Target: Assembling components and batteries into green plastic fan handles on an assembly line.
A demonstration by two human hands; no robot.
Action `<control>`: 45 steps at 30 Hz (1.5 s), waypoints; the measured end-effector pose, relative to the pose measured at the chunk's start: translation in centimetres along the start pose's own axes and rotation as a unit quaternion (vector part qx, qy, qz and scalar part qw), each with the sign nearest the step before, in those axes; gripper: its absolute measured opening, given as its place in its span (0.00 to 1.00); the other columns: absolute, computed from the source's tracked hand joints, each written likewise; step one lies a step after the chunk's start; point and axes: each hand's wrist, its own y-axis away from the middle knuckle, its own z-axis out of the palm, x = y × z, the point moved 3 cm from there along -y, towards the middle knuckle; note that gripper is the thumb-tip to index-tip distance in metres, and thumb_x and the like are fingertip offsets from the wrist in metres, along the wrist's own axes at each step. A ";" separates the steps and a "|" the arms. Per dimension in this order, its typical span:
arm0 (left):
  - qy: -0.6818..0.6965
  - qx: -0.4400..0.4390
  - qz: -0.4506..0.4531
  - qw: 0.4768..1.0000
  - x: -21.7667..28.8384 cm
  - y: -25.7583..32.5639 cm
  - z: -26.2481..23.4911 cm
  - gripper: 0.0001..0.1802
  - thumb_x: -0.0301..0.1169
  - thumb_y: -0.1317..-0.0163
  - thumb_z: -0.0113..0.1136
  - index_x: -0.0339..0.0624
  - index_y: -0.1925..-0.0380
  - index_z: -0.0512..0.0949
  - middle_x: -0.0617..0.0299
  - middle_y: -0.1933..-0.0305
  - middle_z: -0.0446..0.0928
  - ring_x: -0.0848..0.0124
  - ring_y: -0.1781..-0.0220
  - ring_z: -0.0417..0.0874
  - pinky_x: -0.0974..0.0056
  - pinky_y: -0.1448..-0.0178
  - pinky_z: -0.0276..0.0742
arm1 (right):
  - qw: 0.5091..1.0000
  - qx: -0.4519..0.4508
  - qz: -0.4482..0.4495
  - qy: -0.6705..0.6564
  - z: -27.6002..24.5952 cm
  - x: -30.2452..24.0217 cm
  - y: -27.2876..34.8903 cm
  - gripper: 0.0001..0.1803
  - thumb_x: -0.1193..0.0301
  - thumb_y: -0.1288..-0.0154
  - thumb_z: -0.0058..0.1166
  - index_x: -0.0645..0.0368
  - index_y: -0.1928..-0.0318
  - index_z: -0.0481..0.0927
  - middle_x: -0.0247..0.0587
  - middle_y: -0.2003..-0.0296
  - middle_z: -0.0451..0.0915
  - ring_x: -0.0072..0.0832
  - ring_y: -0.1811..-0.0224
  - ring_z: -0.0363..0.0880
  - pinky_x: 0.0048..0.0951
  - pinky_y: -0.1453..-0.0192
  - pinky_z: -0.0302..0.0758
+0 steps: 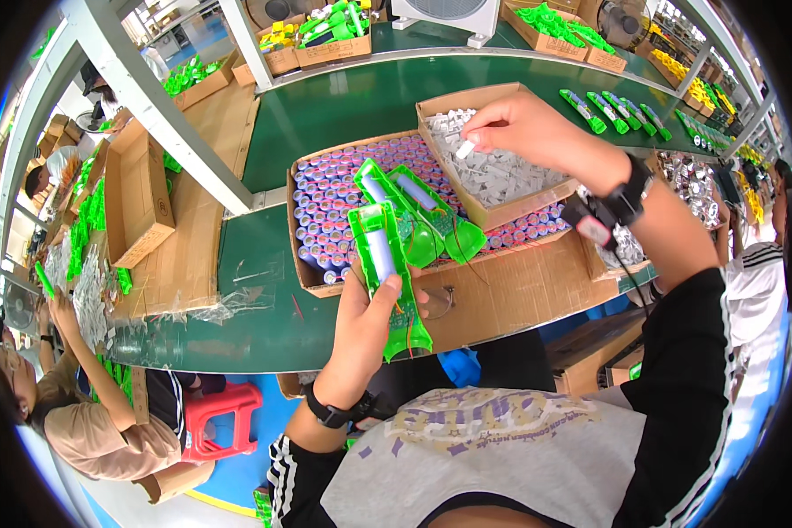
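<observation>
My left hand is closed around a green plastic housing half, which is open-faced with a pale cylindrical battery cell and thin wires inside. My right hand pinches a small white piece over a cardboard tray of similar loose white and grey pieces. That tray rests partly on a larger cardboard box packed with upright purple-blue cells. Just beyond my left hand, two more green housings, a left one and a right one, lie across the cells, each with a cell in it.
Several filled green housings lie in a row at the far right of the green bench. Boxes of shiny metal parts stand at right. A metal post rises at left, near a cardboard box. A co-worker sits beyond a red stool.
</observation>
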 end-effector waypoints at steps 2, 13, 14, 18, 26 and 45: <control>0.018 -0.006 -0.019 1.000 0.3 0.1 0.6 0.18 0.31 0.39 0.46 0.39 0.51 0.58 0.56 0.60 0.70 0.70 0.66 0.75 0.64 0.65 0.76 | 0.982 0.025 0.029 -0.183 1.7 -2.2 2.3 0.10 0.74 0.44 0.51 0.66 0.62 0.77 0.40 0.68 0.78 0.22 0.65 0.76 0.22 0.60 0.73; 0.030 -0.026 0.050 0.998 0.6 3.2 3.2 0.20 0.34 0.45 0.56 0.33 0.58 0.65 0.56 0.64 0.72 0.69 0.64 0.76 0.63 0.63 0.77 | 0.939 0.132 -0.007 -0.318 10.8 -6.2 13.1 0.08 0.77 0.42 0.50 0.67 0.62 0.75 0.39 0.70 0.77 0.20 0.70 0.76 0.18 0.67 0.73; 0.039 -0.033 0.050 0.997 0.7 3.5 3.4 0.20 0.34 0.45 0.56 0.33 0.58 0.65 0.55 0.64 0.72 0.69 0.64 0.76 0.63 0.64 0.77 | 0.938 0.130 -0.011 -0.322 11.0 -6.3 13.2 0.08 0.77 0.42 0.50 0.67 0.62 0.75 0.39 0.70 0.77 0.20 0.70 0.76 0.18 0.67 0.73; 0.029 -0.020 0.026 0.999 0.3 4.4 4.2 0.18 0.32 0.45 0.54 0.33 0.58 0.65 0.56 0.64 0.72 0.71 0.66 0.75 0.64 0.66 0.77 | 0.941 0.121 -0.011 -0.315 11.3 -6.4 14.2 0.08 0.76 0.42 0.50 0.67 0.62 0.75 0.37 0.70 0.76 0.18 0.71 0.75 0.17 0.68 0.71; 0.026 -0.013 -0.024 0.999 -0.1 4.6 5.0 0.17 0.29 0.45 0.54 0.36 0.58 0.62 0.58 0.67 0.71 0.72 0.68 0.75 0.65 0.68 0.78 | 0.957 0.211 -0.196 -0.036 10.4 -7.9 15.5 0.07 0.75 0.44 0.52 0.65 0.64 0.75 0.41 0.69 0.76 0.22 0.68 0.75 0.20 0.65 0.73; -0.167 -0.119 0.028 0.978 -0.9 6.4 7.1 0.24 0.25 0.42 0.46 0.40 0.47 0.52 0.57 0.56 0.65 0.72 0.60 0.72 0.66 0.58 0.73 | 0.859 0.215 -0.005 -0.465 9.9 -4.4 15.4 0.09 0.78 0.42 0.49 0.67 0.59 0.75 0.42 0.64 0.77 0.24 0.62 0.76 0.21 0.55 0.74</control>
